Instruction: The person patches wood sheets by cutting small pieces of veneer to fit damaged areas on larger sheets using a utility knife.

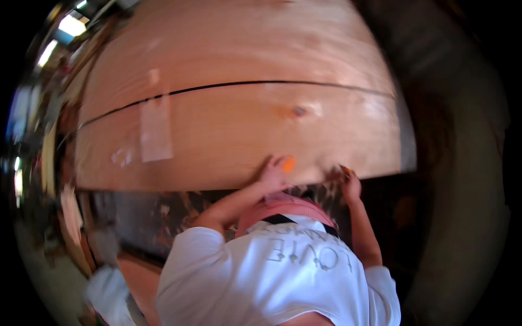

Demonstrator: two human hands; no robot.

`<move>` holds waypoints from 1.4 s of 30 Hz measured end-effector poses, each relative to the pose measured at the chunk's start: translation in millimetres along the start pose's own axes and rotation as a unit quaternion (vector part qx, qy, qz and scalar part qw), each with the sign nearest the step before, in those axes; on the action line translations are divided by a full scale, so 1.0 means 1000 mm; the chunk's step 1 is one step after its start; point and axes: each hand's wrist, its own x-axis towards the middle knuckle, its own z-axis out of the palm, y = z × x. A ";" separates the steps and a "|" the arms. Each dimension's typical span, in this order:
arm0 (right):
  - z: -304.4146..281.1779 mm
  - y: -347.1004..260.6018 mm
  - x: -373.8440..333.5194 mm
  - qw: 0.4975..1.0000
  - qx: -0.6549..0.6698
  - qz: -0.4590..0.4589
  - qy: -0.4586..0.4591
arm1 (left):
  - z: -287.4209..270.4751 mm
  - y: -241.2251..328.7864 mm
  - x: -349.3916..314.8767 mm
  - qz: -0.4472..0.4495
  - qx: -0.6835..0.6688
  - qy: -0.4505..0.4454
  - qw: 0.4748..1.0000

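Note:
A large pale wooden panel (pixel 228 136) with a glossy surface, perhaps under clear film, lies in front of me. My left hand (pixel 273 175) rests at its near edge, fingers closed around a small bright orange object (pixel 289 164) whose kind is too blurred to tell. To the right, my right hand (pixel 352 188) is closed on a thin, dark-tipped object (pixel 345 170) with some orange on it. Its tip is close to the panel, with a shadow beside it; whether it touches is unclear.
A black strap (pixel 239 83) or dark seam crosses the panel beyond my hands. A whitish rectangular sheet (pixel 156 130) lies on its left part. Below the near edge, scraps (pixel 185 206) litter a dark surface. A blurred workshop with lights stretches away on the left.

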 end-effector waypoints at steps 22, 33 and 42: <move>0.119 -0.071 0.012 0.981 0.017 -0.166 -0.094 | 0.074 -0.308 -0.165 -0.633 0.006 0.290 0.718; 0.151 -0.110 0.016 0.978 0.023 -0.188 -0.090 | 0.074 -0.149 -0.126 -0.220 -0.070 0.250 0.940; 0.144 -0.104 0.009 0.978 0.025 -0.177 -0.106 | 0.045 -0.203 -0.095 -0.243 -0.036 0.333 0.910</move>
